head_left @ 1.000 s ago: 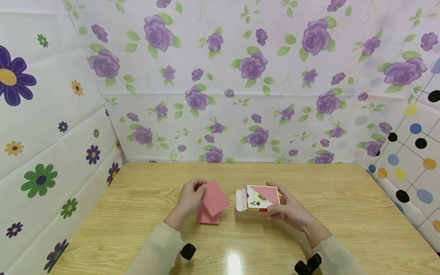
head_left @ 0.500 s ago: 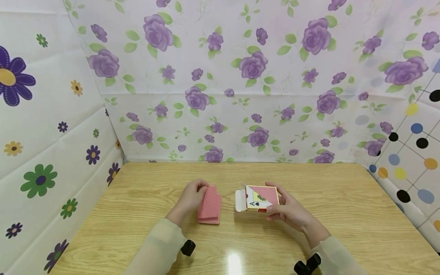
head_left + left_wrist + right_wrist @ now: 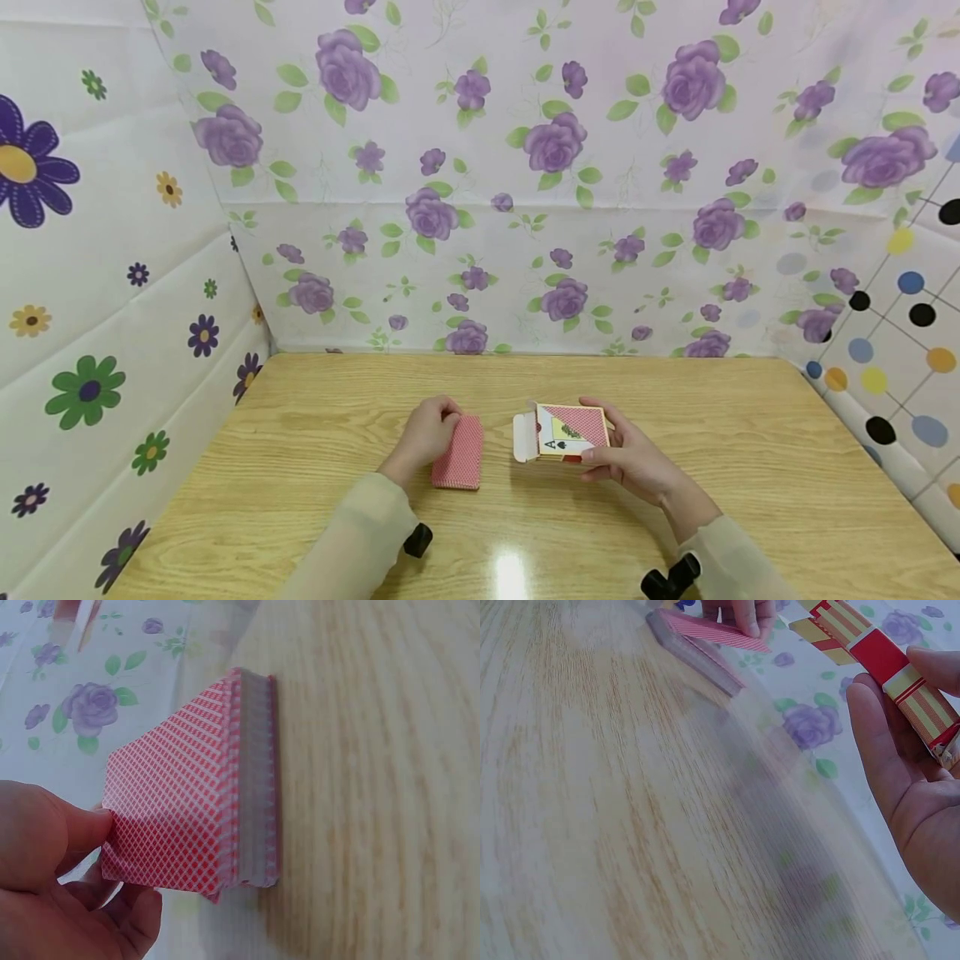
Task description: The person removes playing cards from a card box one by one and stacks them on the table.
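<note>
Card deck lay mid-table, well clear of all edges, bare wood all round. Left hand pinched the deck's top cards at the left side; left wrist view showed them lifted, thumb on the corner. Right hand gripped the open card box just right of the deck; box cut off in right wrist view.

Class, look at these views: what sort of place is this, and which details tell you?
Probably a small staged tabletop booth, not a lived-in room: a wooden table closed in by flower-printed sheets, with only a card deck and its box.
</note>
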`<state>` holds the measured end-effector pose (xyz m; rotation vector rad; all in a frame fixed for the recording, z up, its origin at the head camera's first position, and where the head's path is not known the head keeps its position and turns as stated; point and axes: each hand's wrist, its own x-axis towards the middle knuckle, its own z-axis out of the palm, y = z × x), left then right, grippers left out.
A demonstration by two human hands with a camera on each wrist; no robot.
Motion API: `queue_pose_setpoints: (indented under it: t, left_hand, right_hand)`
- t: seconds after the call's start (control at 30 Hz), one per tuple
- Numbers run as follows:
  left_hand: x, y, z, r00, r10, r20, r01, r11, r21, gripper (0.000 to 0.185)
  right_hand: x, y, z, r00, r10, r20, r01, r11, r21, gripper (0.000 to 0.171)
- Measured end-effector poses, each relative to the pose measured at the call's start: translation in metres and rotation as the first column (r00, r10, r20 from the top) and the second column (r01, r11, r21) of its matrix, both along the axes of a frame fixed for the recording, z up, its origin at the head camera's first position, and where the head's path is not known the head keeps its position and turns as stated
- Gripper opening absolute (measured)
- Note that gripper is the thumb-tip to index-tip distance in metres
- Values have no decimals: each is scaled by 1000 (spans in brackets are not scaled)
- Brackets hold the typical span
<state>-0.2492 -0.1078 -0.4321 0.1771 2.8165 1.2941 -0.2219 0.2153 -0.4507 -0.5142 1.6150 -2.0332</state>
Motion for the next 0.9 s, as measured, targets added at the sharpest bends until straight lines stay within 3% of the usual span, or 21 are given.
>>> queue_pose_setpoints:
  t: [0.23, 0.5, 0.73, 0.9]
  left_hand:
    - [-4, 4, -9, 998, -7, -63, 4, 999, -37, 14]
    - [-5, 8, -14, 993, 26, -112, -35, 996, -78, 14]
    - [-6, 11, -18, 989, 76, -124, -93, 986, -135, 12]
    - [-7, 12, -21, 991, 81, -103, -94, 987, -131, 12]
  right_hand:
    - [0, 0, -1, 1000, 1, -2, -1, 1000, -2, 81]
    - [0, 1, -2, 1000, 10, -7, -10, 1000, -4, 80]
    - [0, 1, -1, 1000, 5, -7, -5, 1000, 5, 80]
    - [1, 2, -1, 1000, 5, -3, -5, 1000, 14, 80]
